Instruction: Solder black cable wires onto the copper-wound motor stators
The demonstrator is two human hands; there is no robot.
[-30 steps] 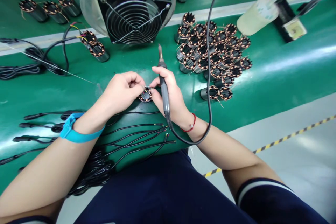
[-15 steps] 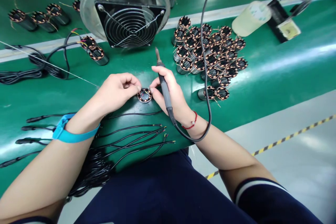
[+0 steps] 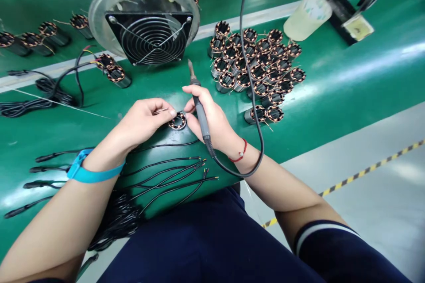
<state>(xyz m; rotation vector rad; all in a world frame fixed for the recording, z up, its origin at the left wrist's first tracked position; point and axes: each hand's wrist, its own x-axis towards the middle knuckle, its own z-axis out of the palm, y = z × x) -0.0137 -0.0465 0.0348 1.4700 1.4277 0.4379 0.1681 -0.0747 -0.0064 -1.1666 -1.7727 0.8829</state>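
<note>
observing one person at a green bench (image 3: 348,84), seen from the head camera. the left hand (image 3: 142,119) is narrowly pinched round a small pale bit (image 3: 161,111), too small for us to identify, with its fingertips (image 3: 172,113) at the edge of a copper-wound coil ring (image 3: 177,120). the ring lies between both hands, near the bench's front edge. the right hand (image 3: 212,115) grips a soldering iron (image 3: 199,106) like a pen, tip up and well clear of the ring, while its fingertips (image 3: 186,116) touch the ring's other side.

we note black cables (image 3: 166,177) with bared ends fanned out just below the hands. a large cluster of upright coil cylinders (image 3: 255,62) stands to the right, and a caged fan (image 3: 149,37) sits beyond the hands. a blue wrist strap (image 3: 89,172) circles the left wrist, and a red string bracelet (image 3: 241,152) circles the right.
</note>
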